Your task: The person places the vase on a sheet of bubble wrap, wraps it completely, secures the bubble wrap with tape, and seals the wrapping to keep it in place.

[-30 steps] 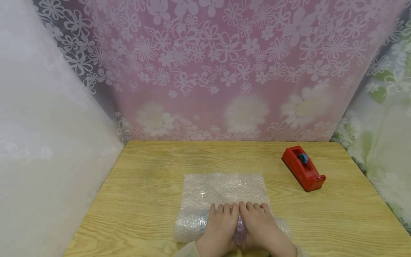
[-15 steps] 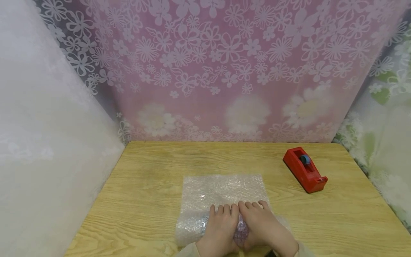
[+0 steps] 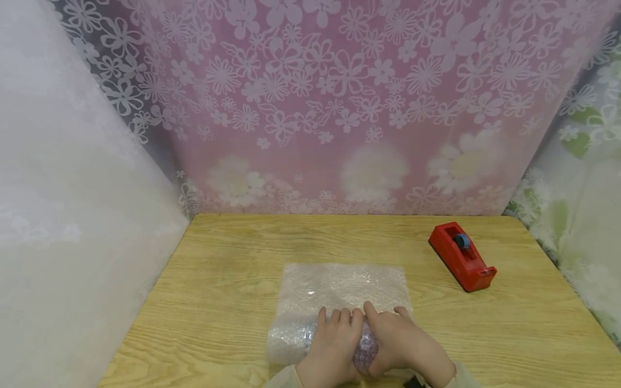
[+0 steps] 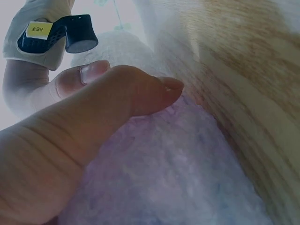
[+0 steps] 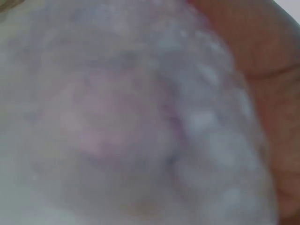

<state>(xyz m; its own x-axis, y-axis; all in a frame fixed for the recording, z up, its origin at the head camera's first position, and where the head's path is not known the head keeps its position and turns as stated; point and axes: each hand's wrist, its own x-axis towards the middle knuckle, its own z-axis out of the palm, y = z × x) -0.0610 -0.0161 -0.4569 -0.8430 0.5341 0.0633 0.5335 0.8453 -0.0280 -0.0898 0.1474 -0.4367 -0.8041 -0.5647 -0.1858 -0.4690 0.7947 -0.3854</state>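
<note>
A clear bubble wrap sheet (image 3: 344,277) lies on the table, its near end rolled around a purple and bluish object (image 3: 366,347) whose kind is hidden by the layers. My left hand (image 3: 335,345) grips the roll near its middle, fingers over the top. Beside it, my right hand (image 3: 402,342) holds the roll's right part, its fingers bent over the far side. In the left wrist view the left thumb (image 4: 103,103) presses along the wrapped bundle (image 4: 168,173). Blurred bubble wrap (image 5: 112,117) fills the right wrist view, with part of the right hand (image 5: 276,117) at the edge.
A red tape dispenser (image 3: 461,258) with a roll of tape (image 3: 462,241) stands at the right rear of the wooden table (image 3: 218,302). Flowered curtains (image 3: 315,108) enclose the back and sides. A black wrist camera (image 4: 79,35) sits on the right wrist.
My right hand has shifted slightly right and turned, showing more of the purple roll between the hands. The bubble wrap sheet has slid a little to the right. My left hand has barely moved.
</note>
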